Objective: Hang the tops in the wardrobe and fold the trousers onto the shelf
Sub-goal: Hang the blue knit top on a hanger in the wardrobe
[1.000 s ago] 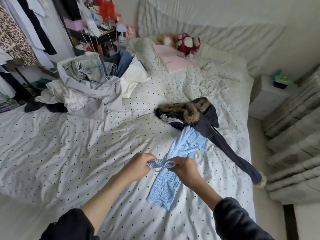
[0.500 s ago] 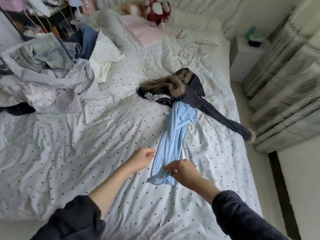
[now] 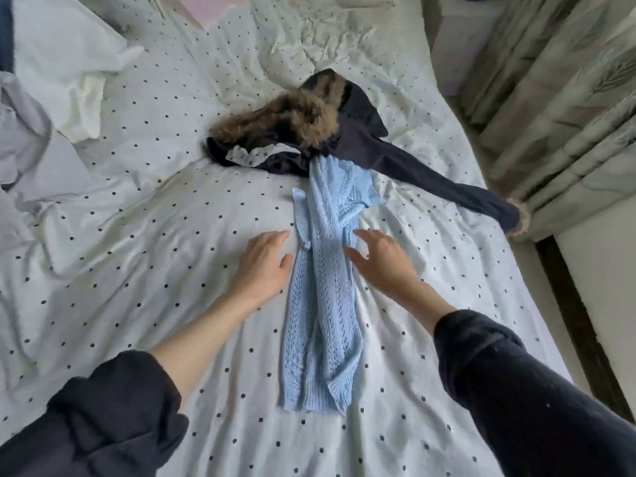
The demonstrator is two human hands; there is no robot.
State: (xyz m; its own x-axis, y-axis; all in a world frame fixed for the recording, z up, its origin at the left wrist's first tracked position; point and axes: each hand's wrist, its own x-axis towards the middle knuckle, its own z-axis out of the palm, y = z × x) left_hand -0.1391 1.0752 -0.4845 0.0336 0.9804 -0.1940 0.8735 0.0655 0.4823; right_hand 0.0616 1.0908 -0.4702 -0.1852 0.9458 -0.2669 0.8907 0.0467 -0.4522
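1. On the white bedsheet with small dark dots (image 3: 137, 256), a light blue open-knit top (image 3: 321, 304) lies stretched in a long narrow strip, running from the near middle of the bed toward the far side.
2. The far end of the light blue top touches, and is partly tucked under, a dark navy coat with a brown fur trim (image 3: 347, 139).
3. One navy sleeve of the coat extends to the right edge of the bed and ends in a fur cuff (image 3: 518, 218).
4. The left hand (image 3: 265, 263) is just left of the knit strip, fingers straight and together, thumb toward the fabric. It grips nothing.
5. The right hand (image 3: 382, 259) is at the right edge of the strip, fingers spread and relaxed. Whether its fingertips touch the knit cannot be told. It grips nothing.
6. Both forearms are bare; dark sleeves (image 3: 516, 390) are pushed up toward the elbows.
7. At far left lies a heap of white and pale grey garments (image 3: 58, 80).
8. Along the right side hang pale patterned curtains (image 3: 564, 98).
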